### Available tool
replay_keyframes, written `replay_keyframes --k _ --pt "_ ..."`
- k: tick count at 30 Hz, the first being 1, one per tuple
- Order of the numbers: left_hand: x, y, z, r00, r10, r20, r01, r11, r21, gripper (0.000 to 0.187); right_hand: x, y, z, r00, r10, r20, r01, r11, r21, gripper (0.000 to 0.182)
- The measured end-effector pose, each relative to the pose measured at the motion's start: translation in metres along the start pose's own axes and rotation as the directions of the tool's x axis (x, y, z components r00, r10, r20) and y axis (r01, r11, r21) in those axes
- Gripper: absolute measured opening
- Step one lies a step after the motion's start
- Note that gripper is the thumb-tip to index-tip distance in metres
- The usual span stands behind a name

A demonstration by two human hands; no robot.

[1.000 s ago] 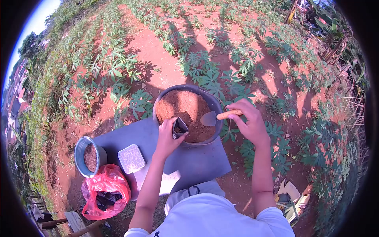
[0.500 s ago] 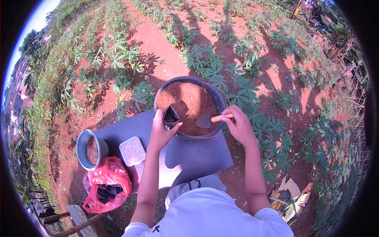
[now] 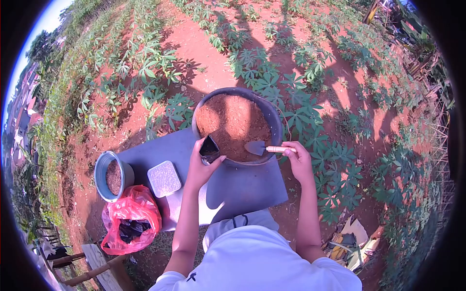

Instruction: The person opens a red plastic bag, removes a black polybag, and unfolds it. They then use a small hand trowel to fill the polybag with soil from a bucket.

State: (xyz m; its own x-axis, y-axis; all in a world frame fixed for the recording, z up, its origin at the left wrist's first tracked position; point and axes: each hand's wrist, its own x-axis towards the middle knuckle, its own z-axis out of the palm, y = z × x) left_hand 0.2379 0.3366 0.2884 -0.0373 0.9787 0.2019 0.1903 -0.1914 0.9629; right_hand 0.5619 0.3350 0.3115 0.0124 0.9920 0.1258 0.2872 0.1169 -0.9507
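My left hand [image 3: 205, 165] is closed around a small black plastic planting bag [image 3: 209, 148], its mouth open and tilted up, at the near left rim of a large dark tub [image 3: 277, 127]. Reddish-brown soil [image 3: 233, 119] fills much of the tub. In my right hand [image 3: 298, 162] is the wooden handle of a small hand trowel [image 3: 256, 147]. The trowel's grey blade lies over the soil on the tub's near right side, pointing left toward the bag.
The tub stands at the far edge of a grey table [image 3: 247, 189]. To the left are a white square container [image 3: 164, 179] of pale grains, a blue-grey pot [image 3: 127, 174] of brown material and a red plastic bag [image 3: 145, 206] with black bags inside. Leafy plants [image 3: 264, 72] grow beyond.
My right hand has shifted slightly right and down, and its hold on the trowel handle has changed. The left hand still holds the planting bag, now turned a little. The camera view has shifted slightly.
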Motion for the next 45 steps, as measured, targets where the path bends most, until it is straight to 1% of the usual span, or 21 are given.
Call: replay_keyframes --k 2,4,6,14,16,17,20,21,23,25,27,29,30,31,33,35,37,40,41,43,45 --pt "-0.002 0.002 -0.001 1.000 -0.024 0.008 0.024 0.999 -0.023 0.068 -0.002 0.001 -0.001 1.000 0.015 0.000 -0.015 0.999 0.042 0.020" --pt "-0.003 0.005 -0.002 0.999 -0.048 0.016 0.048 0.998 -0.047 0.068 -0.003 0.001 -0.002 0.999 0.031 0.037 -0.029 0.999 -0.041 0.024" --pt "-0.004 0.008 -0.003 0.997 -0.072 0.015 0.072 0.995 -0.071 0.068 -0.004 0.000 0.001 0.999 0.035 0.030 -0.034 0.999 -0.038 0.025" --pt "-0.011 0.003 -0.007 0.999 -0.041 -0.023 0.040 0.997 -0.061 0.069 0.005 -0.013 0.005 1.000 -0.009 0.018 0.011 0.997 -0.083 0.029" --pt "-0.013 0.003 -0.009 0.999 -0.035 -0.034 0.033 0.997 -0.068 0.069 0.009 -0.012 0.000 0.994 -0.104 -0.037 0.095 0.978 -0.187 0.030" --pt "-0.014 0.004 -0.010 0.998 -0.045 -0.035 0.043 0.996 -0.075 0.069 0.012 -0.012 -0.002 0.994 -0.106 -0.035 0.097 0.978 -0.186 0.030" --pt "-0.014 0.006 -0.011 0.998 -0.054 -0.038 0.050 0.995 -0.082 0.068 0.025 -0.018 -0.009 0.986 -0.166 -0.022 0.152 0.939 -0.308 0.034" --pt "-0.013 0.006 -0.011 0.998 -0.054 -0.038 0.051 0.995 -0.081 0.068 0.029 -0.020 -0.009 0.986 -0.167 -0.021 0.152 0.938 -0.310 0.034" --pt "-0.012 0.005 -0.009 0.999 -0.041 -0.035 0.038 0.997 -0.073 0.067 0.038 -0.024 -0.007 0.976 -0.216 0.025 0.207 0.885 -0.417 0.033" --pt "-0.012 0.006 -0.008 0.999 -0.029 -0.031 0.027 0.998 -0.063 0.067 0.044 -0.026 0.001 0.973 -0.224 0.052 0.225 0.882 -0.415 0.032" --pt "-0.012 0.007 -0.006 0.998 -0.055 -0.027 0.053 0.994 -0.092 0.067 0.044 -0.023 0.010 0.970 -0.231 0.075 0.241 0.878 -0.413 0.031" --pt "-0.014 0.008 -0.006 0.998 -0.055 -0.023 0.052 0.995 -0.090 0.067 0.045 -0.017 0.021 0.966 -0.255 0.042 0.255 0.916 -0.310 0.028" --pt "-0.014 0.008 -0.006 0.998 -0.054 -0.021 0.052 0.995 -0.088 0.067 0.045 -0.019 0.025 0.953 -0.302 -0.003 0.279 0.886 -0.371 0.027" --pt "-0.014 0.008 -0.006 0.998 -0.052 -0.024 0.050 0.995 -0.087 0.067 0.048 -0.017 0.026 0.952 -0.305 -0.001 0.283 0.886 -0.369 0.027" --pt "-0.017 0.008 -0.007 0.997 -0.067 -0.038 0.063 0.992 -0.107 0.067 0.054 -0.012 0.028 0.932 -0.355 -0.068 0.304 0.871 -0.385 0.028" --pt "-0.018 0.009 -0.008 0.997 -0.067 -0.043 0.062 0.992 -0.110 0.067 0.064 -0.010 0.025 0.937 -0.345 -0.046 0.298 0.864 -0.405 0.027" --pt "-0.017 0.011 -0.007 0.997 -0.063 -0.049 0.057 0.991 -0.119 0.067 0.078 -0.007 0.025 0.923 -0.385 -0.008 0.343 0.831 -0.438 0.028" --pt "-0.018 0.013 -0.005 0.995 -0.081 -0.057 0.072 0.986 -0.151 0.067 0.097 0.005 0.031 0.927 -0.373 0.025 0.338 0.809 -0.480 0.028" --pt "-0.018 0.012 -0.005 0.995 -0.079 -0.059 0.070 0.987 -0.141 0.068 0.099 0.010 0.035 0.927 -0.375 0.024 0.340 0.809 -0.480 0.028" --pt "-0.017 0.011 -0.004 0.995 -0.074 -0.065 0.065 0.989 -0.131 0.068 0.103 0.013 0.043 0.932 -0.348 0.098 0.353 0.818 -0.455 0.028" --pt "-0.017 0.009 -0.004 0.995 -0.083 -0.060 0.073 0.985 -0.154 0.069 0.103 0.014 0.046 0.924 -0.365 0.114 0.375 0.804 -0.461 0.027"
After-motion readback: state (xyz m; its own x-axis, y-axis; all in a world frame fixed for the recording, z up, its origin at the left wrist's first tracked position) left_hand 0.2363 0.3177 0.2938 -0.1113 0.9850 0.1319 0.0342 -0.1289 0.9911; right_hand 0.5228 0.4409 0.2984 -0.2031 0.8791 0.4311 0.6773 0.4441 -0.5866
